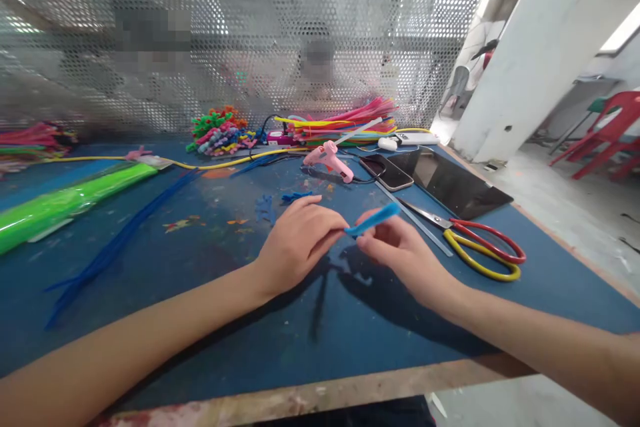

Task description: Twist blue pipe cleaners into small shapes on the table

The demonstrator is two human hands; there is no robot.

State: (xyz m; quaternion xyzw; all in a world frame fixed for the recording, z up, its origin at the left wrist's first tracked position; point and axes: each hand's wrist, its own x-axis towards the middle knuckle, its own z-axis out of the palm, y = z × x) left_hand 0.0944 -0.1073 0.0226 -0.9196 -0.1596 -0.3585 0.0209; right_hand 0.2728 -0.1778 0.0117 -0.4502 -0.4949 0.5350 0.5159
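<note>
A light blue fuzzy strip [376,219] rises between my two hands over the middle of the table. The fingers of my right hand [400,250] are closed on it near its lower part. My left hand [300,240] is bent with its fingertips pressed together at the strip's left end. Just behind my left hand, small blue twisted pieces [265,209] lie on the table. Scissors [480,247] with one red and one yellow handle rest to the right of my right hand, beside a clear glue stick [417,220].
A pink glue gun [330,160], a phone [386,171] and a black tablet [450,183] lie farther back. Bundles of colored stems [345,121] line the perforated metal screen. On the left are a green packet [75,200] and dark blue stems [120,243].
</note>
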